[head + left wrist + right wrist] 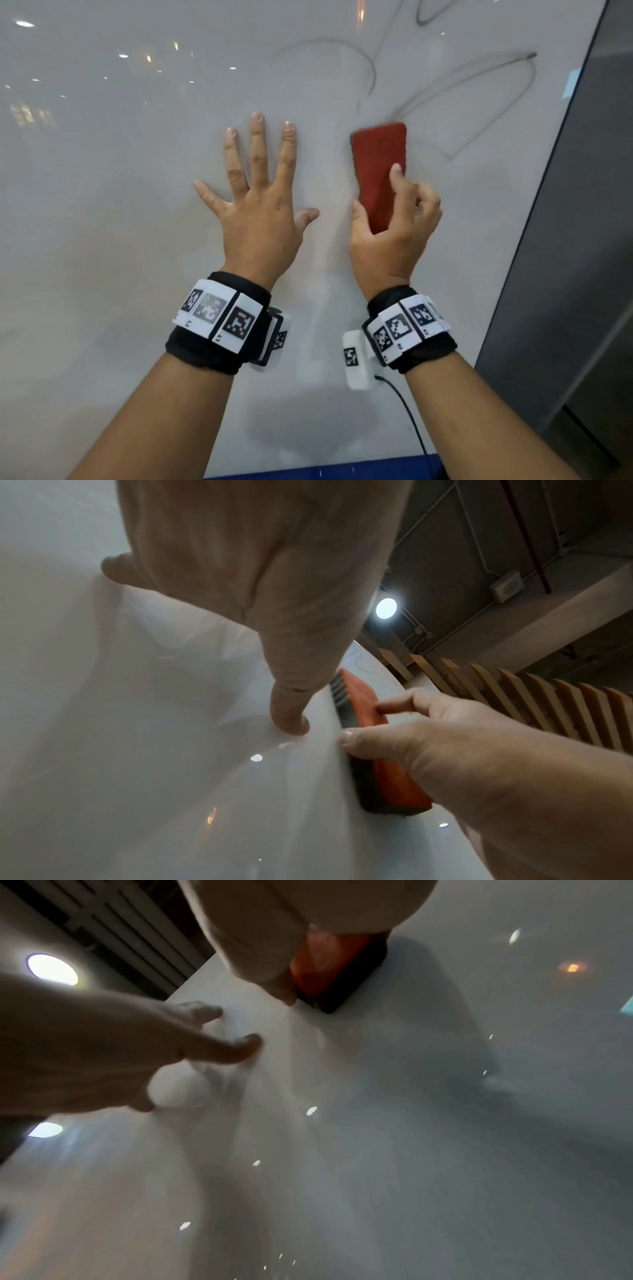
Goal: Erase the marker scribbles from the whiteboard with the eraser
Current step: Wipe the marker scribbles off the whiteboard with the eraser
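An office or commercial interior.
A large glossy whiteboard [137, 205] fills the wall; overhead, an exposed ceiling with conduit pipes [479, 534], a round lamp [386, 608] and wooden slats [548, 704].

Dim, hazy — ceiling-lamp glare, blur

The left hand [258, 209] lies flat on the whiteboard [102, 205], fingers spread. Just right of it, apart, the right hand [394, 236] presses the eraser [378, 164] against the board. The scribbles [462, 92] run above the eraser, toward the board's upper right corner and right edge.
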`<state>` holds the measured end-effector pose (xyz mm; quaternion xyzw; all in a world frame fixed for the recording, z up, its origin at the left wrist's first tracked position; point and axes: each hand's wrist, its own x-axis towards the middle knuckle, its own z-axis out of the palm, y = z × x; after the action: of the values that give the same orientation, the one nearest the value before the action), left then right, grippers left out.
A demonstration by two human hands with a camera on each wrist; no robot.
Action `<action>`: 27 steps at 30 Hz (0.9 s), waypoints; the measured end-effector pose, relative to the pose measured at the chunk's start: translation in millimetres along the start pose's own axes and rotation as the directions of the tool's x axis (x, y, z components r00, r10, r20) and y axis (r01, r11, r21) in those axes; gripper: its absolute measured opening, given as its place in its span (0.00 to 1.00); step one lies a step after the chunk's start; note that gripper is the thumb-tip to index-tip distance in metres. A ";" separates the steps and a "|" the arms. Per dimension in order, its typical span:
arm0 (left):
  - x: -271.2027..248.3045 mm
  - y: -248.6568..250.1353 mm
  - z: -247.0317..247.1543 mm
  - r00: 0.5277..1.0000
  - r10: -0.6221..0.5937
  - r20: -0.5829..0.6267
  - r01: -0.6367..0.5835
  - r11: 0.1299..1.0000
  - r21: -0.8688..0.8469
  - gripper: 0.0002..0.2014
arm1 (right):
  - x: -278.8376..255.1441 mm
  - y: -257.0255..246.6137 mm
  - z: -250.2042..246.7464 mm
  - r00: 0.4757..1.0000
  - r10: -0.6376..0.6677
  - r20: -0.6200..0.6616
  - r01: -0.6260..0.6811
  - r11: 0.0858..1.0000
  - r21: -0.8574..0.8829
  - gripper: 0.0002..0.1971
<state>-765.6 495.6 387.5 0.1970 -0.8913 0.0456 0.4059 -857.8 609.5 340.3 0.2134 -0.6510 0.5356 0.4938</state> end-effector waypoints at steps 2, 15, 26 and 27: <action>-0.5 0.0 0.4 1.000 -0.006 0.003 0.006 1.000 -0.016 0.52 | -13.0 -11.2 4.9 0.993 -0.061 0.097 0.061 0.998 0.005 0.29; -9.4 13.4 8.9 0.998 -0.068 0.016 0.069 0.995 -0.070 0.49 | -17.9 -8.3 -3.8 0.946 -0.192 0.263 0.214 0.975 -0.058 0.32; -12.5 20.8 11.0 0.993 -0.115 0.024 0.117 0.987 -0.107 0.49 | -11.9 4.4 -16.3 0.952 -0.142 0.271 0.173 0.981 -0.093 0.33; -13.2 20.2 10.9 0.993 -0.116 0.024 0.118 0.987 -0.104 0.49 | -7.0 12.1 -21.0 0.951 -0.157 0.268 0.194 0.974 -0.117 0.32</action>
<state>-773.3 515.7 372.0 0.2277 -0.8828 -0.0273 0.4099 -855.8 630.8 327.1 0.3026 -0.7241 0.4097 0.4650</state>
